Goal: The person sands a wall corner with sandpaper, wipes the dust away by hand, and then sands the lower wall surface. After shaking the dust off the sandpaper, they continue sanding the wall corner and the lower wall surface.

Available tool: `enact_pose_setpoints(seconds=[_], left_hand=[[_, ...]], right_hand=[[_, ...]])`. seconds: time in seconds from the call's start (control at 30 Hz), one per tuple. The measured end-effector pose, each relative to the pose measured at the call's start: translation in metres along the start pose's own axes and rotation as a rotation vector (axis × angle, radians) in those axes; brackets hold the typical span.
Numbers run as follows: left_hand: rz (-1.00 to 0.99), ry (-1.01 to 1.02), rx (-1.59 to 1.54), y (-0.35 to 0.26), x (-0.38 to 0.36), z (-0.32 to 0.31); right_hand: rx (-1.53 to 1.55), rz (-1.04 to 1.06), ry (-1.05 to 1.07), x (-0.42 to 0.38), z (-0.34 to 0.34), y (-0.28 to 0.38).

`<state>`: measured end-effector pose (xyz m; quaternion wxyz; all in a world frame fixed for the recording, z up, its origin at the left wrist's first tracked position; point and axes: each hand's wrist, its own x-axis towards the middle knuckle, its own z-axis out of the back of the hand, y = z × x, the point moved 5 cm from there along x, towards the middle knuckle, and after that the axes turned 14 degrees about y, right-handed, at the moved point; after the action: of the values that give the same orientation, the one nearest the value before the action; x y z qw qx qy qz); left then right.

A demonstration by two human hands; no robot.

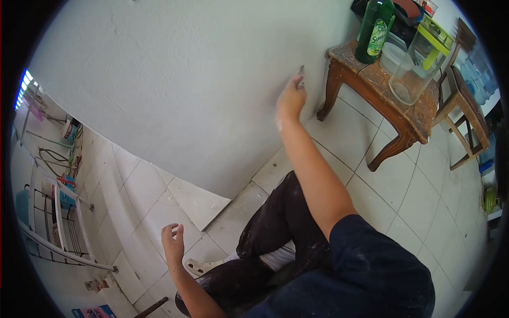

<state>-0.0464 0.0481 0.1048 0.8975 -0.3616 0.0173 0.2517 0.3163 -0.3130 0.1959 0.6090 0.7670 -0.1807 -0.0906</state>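
Against the white wall (212, 79), my right hand (291, 100) is closed around a small slim tool (301, 71) with a narrow grey tip. Most of that tool is hidden in my fingers, and its tip overlaps the wall surface. My left hand (173, 245) hangs over the tiled floor beside my bent leg, its fingers loosely curled with the thumb apart and nothing in them. White specks dot the dark trousers (275, 222). Below the wall's lower corner lies a pale slab (196, 204) on the floor.
A worn wooden table (371, 87) on the right carries a green bottle (374, 37), a plastic tub (393, 57) and a clear jug (416, 69) with a lime-green lid. Behind it stands a wooden chair (466, 100). A metal rack (58, 212) is on the left.
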Motion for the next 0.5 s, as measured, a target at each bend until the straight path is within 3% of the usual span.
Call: enact_pose_setpoints(seconds=[0.1, 0.2, 0.3, 0.4, 0.5], left_hand=[[0.022, 0.004, -0.024, -0.001, 0.002, -0.002], [-0.043, 0.022, -0.012, 0.003, -0.002, -0.003], [-0.060, 0.011, 0.007, 0.002, -0.003, 0.002], [-0.041, -0.027, 0.014, 0.006, 0.005, 0.006], [-0.003, -0.034, 0.053, 0.006, 0.007, 0.003]], right_hand=[[-0.042, 0.193, -0.137, 0.017, -0.006, -0.004], [0.065, 0.089, -0.075, 0.082, 0.031, -0.042], [0.157, -0.203, 0.015, 0.056, 0.032, -0.042], [-0.111, 0.001, -0.017, 0.008, 0.001, -0.007], [-0.095, 0.045, -0.117, 0.040, 0.009, -0.029]])
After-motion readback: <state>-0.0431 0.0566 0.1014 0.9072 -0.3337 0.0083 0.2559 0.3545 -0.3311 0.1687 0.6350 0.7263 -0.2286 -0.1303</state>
